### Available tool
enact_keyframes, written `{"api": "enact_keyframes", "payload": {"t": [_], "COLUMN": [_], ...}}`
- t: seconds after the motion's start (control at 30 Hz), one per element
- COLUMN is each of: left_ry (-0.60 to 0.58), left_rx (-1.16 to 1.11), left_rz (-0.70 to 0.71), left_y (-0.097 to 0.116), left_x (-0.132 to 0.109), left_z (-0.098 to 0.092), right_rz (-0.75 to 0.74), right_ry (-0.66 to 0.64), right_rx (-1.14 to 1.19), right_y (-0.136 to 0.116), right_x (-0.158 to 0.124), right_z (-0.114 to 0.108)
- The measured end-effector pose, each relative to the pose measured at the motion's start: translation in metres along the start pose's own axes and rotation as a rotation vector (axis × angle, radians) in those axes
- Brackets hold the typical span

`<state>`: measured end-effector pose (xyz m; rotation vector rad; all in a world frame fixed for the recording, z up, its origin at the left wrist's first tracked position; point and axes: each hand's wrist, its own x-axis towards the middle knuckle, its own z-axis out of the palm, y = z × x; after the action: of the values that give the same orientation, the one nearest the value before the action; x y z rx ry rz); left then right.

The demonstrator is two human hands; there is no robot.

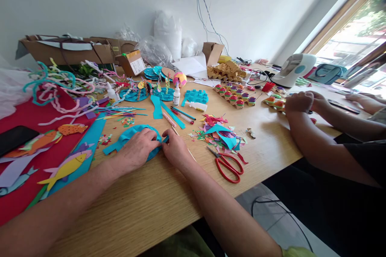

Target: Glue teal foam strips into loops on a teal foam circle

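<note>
A round blue piece with blue paper strips [128, 134] lies on the table in front of me. My left hand [140, 146] rests over it, thumb and fingers closed on the blue paper near its right edge. Close beside, my right hand [175, 146] pinches the end of a blue paper strip [165, 139]. Both fingertips nearly meet, hiding part of the paper. A thin wooden stick [190, 154] runs by my right hand. To the right lie red-handled scissors [229, 166] and a heap of colored paper scraps [223, 134].
Glue bottles [176, 95], pens [183, 115] and decorated blue discs [134, 94] stand behind. Paper fish [66, 166], a phone [16, 139] and red paper [18, 204] lie left. At right, a co-worker's hands [301, 102] are near painted egg-carton pieces [274, 103].
</note>
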<state>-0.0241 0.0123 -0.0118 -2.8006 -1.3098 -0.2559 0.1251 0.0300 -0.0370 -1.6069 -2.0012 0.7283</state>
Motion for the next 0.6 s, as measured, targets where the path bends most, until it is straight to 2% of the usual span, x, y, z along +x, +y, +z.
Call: {"api": "enact_keyframes", "payload": {"t": [0.6], "left_ry": [-0.058], "left_rx": [0.09], "left_rz": [0.003], "left_y": [0.0024], "left_x": [-0.0017], "left_z": [-0.002], "right_rz": [-0.018], "right_ry": [-0.019], "right_rx": [-0.028], "right_y": [0.0011], "right_x": [0.0005], "right_z": [0.0006]}}
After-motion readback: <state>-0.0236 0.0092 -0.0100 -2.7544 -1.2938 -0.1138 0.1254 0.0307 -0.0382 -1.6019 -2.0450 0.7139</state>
